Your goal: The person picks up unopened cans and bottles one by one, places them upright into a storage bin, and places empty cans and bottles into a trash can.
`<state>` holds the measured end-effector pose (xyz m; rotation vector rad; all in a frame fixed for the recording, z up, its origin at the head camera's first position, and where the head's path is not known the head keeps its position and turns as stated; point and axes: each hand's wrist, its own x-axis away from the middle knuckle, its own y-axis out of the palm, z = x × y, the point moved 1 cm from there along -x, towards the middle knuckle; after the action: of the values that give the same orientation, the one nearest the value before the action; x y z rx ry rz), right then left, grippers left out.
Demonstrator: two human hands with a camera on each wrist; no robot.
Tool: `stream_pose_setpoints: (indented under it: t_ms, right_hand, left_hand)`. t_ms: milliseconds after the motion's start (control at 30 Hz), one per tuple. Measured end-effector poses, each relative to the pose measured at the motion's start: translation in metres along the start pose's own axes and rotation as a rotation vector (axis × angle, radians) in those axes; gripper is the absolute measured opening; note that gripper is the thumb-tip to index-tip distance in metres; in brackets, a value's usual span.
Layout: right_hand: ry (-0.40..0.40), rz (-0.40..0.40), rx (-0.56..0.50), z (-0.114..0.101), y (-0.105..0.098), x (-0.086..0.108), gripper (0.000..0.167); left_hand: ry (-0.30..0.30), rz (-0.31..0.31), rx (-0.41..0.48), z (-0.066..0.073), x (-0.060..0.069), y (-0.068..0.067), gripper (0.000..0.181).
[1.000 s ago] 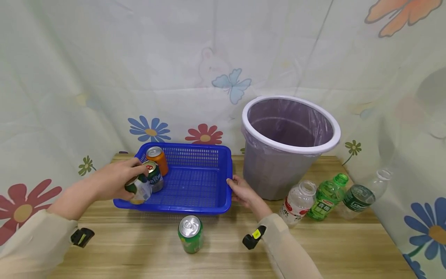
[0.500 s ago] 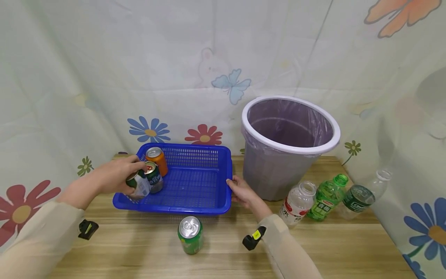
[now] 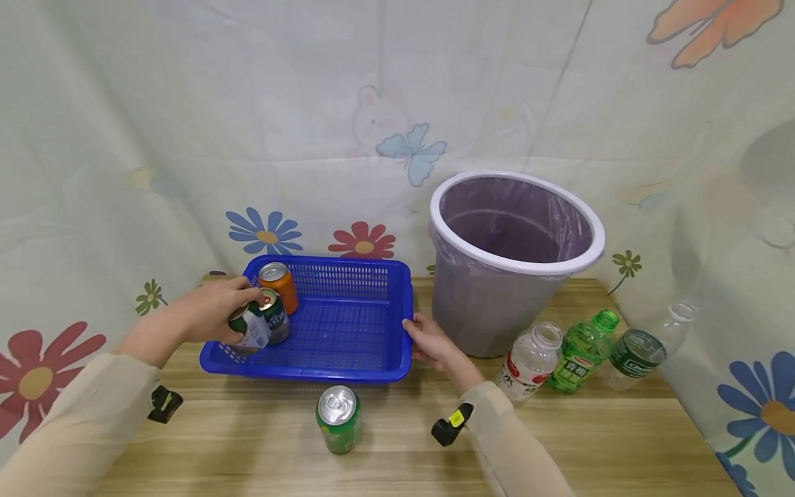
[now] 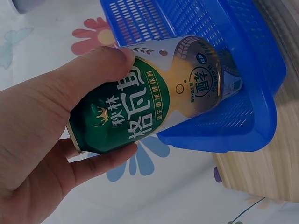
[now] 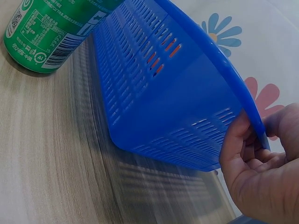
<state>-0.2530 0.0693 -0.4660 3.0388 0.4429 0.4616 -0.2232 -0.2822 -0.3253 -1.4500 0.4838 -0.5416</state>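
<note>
Person's L hand (image 3: 213, 312) is holding a green, white & gold metal can (image 4: 156, 91), fingers curling round its upper end, approx. 8 o'c inside a blue perforated plastic basket (image 3: 348, 338); can't tell if it's touching bottom. R hand (image 3: 433, 343) is pinching the basket's rim, 3 o'c. A dark-green metal can (image 3: 277, 323) is sitting just beside the held one, w/ an orange metal can (image 3: 283, 287) at 10 o'c. Bright-green metal can (image 3: 339, 422) is standing on wood-grain table (image 3: 248, 449), 6 o'c; grey plastic bin (image 3: 475, 310), nr 2 o'c.

multicoloured can (image 4: 140, 100): 秋林, 格瓦 | green can (image 5: 58, 28): 中国, Al
</note>
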Motion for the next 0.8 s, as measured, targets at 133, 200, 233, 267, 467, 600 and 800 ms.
stream_pose_setpoints:
  t_ms: [133, 200, 233, 267, 467, 600, 800]
  right_hand:
    - [0.003, 0.004, -0.003, -0.001, 0.001, 0.001, 0.032]
    - [0.003, 0.007, -0.007, -0.001, 0.001, 0.001, 0.032]
    - [0.002, 0.007, -0.009, -0.002, 0.001, 0.001, 0.032]
    - [0.000, 0.008, -0.008, -0.002, 0.002, 0.001, 0.031]
    - [0.003, 0.013, -0.003, -0.002, 0.002, 0.002, 0.030]
    - [0.001, 0.018, 0.000, -0.002, 0.002, 0.002, 0.030]
    - [0.000, 0.029, -0.006, 0.000, 0.001, 0.000, 0.028]
  left_hand:
    - [0.001, 0.001, 0.000, -0.002, -0.001, 0.003, 0.054]
    - [0.003, 0.003, -0.004, -0.003, -0.002, 0.005, 0.055]
    - [0.004, 0.003, -0.006, -0.003, -0.002, 0.006, 0.055]
    - [0.005, 0.004, -0.012, -0.004, -0.002, 0.007, 0.055]
    - [-0.010, -0.017, -0.020, -0.005, -0.003, 0.012, 0.054]
    - [-0.026, -0.041, -0.005, -0.006, -0.004, 0.015, 0.056]
    - [-0.059, -0.084, 0.036, -0.008, -0.006, 0.025, 0.056]
